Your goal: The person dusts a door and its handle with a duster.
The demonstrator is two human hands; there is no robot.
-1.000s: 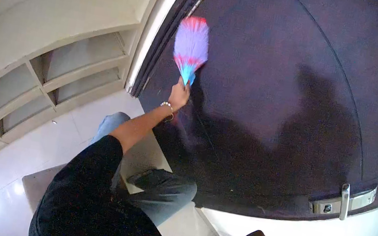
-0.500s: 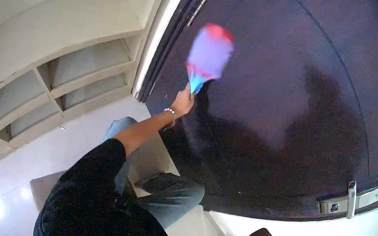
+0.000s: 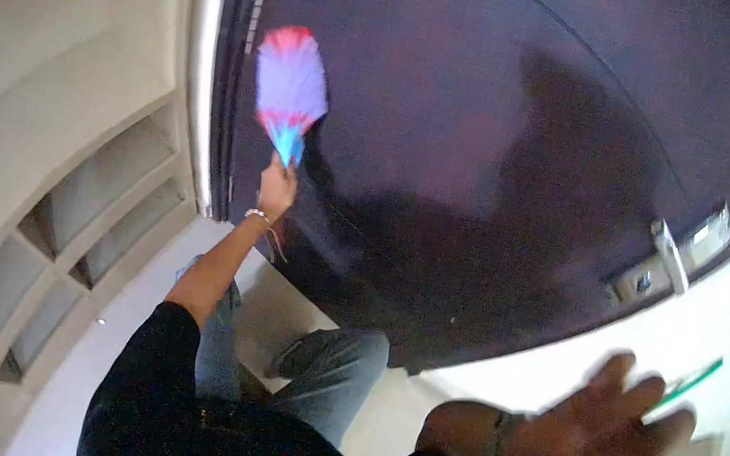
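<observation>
Above the fingers of the left hand [image 3: 278,190], the oblong fluffy duster [image 3: 292,86] runs red, lavender, red, then bright blue in bands (the blue sits nearest the fingertips). Behind them spreads a dark purplish-brown door [image 3: 406,108] with a thin blackish curve, and to their left a cream compartmented shelf unit [image 3: 62,270]; above the fingers of the right hand [image 3: 584,452] is a silver metal lever handle [image 3: 670,257].

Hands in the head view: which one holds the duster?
The left hand, closed around the blue end of the duster; the right hand is open, well away from it.
</observation>
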